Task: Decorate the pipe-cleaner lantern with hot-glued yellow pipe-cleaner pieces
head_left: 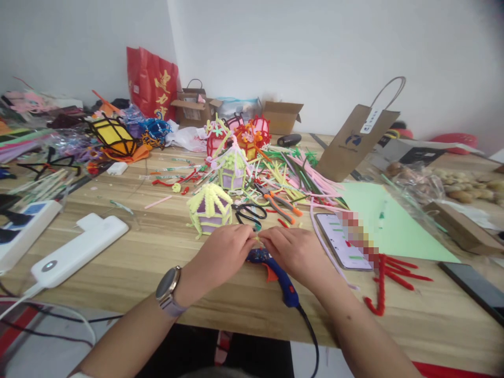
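Note:
My left hand (pixel 226 249) and my right hand (pixel 293 252) meet above the table, fingertips pinched together. Between them shows a small yellow piece (pixel 258 239), too little to tell whether it is pipe cleaner. Under my right hand lies a blue hot glue gun (pixel 286 287), its nozzle end partly hidden. Just beyond my left hand stands a small lantern of yellow-green pipe cleaners (pixel 210 207) with purple panels. Black-handled scissors (pixel 251 211) and orange-handled pliers (pixel 281 206) lie past my fingertips.
A second lantern (pixel 232 173) and loose pipe cleaners (pixel 291 176) fill the middle. At right are a phone (pixel 342 241), red pipe cleaners (pixel 380 289), a green sheet (pixel 394 220) and a paper bag (pixel 350 142). A white power strip (pixel 82 252) lies left. The glue gun's cord (pixel 311 331) hangs over the front edge.

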Available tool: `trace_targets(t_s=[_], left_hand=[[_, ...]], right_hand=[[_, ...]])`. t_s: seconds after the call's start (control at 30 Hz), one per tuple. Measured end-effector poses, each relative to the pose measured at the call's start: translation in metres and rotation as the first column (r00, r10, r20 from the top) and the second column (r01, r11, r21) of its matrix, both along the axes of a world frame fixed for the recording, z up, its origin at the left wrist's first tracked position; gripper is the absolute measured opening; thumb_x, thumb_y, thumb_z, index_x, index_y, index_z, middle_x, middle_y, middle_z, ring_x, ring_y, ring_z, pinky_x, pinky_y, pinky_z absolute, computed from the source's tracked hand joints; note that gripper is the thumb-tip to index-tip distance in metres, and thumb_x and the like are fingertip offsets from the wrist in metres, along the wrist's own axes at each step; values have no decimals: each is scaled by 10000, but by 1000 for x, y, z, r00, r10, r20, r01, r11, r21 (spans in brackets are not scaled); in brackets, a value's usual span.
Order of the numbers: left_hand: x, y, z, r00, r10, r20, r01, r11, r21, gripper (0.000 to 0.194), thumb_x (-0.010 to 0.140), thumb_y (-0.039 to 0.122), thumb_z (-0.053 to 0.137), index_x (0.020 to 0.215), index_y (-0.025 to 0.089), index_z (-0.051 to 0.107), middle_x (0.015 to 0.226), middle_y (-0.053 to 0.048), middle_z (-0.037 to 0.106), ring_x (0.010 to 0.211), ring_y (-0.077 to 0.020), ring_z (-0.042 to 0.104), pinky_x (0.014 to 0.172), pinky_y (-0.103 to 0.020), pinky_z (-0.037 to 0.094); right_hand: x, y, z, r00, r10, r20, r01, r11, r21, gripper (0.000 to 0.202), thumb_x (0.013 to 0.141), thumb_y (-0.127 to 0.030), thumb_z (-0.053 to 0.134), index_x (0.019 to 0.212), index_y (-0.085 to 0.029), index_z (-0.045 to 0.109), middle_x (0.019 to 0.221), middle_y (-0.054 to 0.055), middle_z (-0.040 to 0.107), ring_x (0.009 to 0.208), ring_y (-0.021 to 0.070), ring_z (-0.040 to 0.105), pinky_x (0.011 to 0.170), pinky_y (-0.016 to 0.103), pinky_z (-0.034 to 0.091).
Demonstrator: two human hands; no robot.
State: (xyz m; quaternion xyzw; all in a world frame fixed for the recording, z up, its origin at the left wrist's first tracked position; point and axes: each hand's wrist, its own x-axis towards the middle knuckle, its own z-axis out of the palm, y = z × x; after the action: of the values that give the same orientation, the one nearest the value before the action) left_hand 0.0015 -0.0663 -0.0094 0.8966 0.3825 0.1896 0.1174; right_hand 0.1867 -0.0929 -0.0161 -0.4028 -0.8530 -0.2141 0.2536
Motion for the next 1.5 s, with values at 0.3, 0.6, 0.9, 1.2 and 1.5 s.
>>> trace_targets(t_s=[0.3,0.6,0.9,1.2,1.5], left_hand=[[-4,5,-1,992,-25,127,37,995,-90,171,924,302,494,867,167,583,814,-34,653,772,-179,602,696,-279,439],[-6,8,10,949,27,315,155,829,-537,429,956,394,325,689,166,572,621,14,601,557,-103,547,540,-214,394],[-1,3,-7,991,-27,133,30,999,-18,236,946,195,394,872,166,616,874,-54,687,829,-181,622,734,-280,441],[-2,4,-5,995,-17,96,17,1000,0,149,889,186,471,894,166,619,789,-42,661,767,-176,605,690,-275,442],[-2,9,2,985,56,160,-16,970,-243,346,917,261,373,624,170,533,606,7,583,589,-119,526,549,-242,305]], right_hand=[[-3,2,3,993,16,-117,-29,994,-109,234,970,-193,403,853,-164,603,765,48,680,658,124,624,564,223,413],[-1,3,-7,998,37,-41,-33,994,104,172,937,-131,458,909,-157,625,821,62,711,717,147,646,604,255,444],[-3,5,-9,1000,11,-18,-9,997,79,213,966,-194,461,873,-146,645,778,48,726,637,127,660,559,240,447],[-1,1,-3,998,18,-62,-21,998,-52,249,978,-239,450,850,-159,648,741,41,710,610,110,641,540,226,409],[-1,4,-8,997,72,22,-72,997,21,225,973,-158,421,939,-125,641,826,67,716,698,143,654,592,262,443]])
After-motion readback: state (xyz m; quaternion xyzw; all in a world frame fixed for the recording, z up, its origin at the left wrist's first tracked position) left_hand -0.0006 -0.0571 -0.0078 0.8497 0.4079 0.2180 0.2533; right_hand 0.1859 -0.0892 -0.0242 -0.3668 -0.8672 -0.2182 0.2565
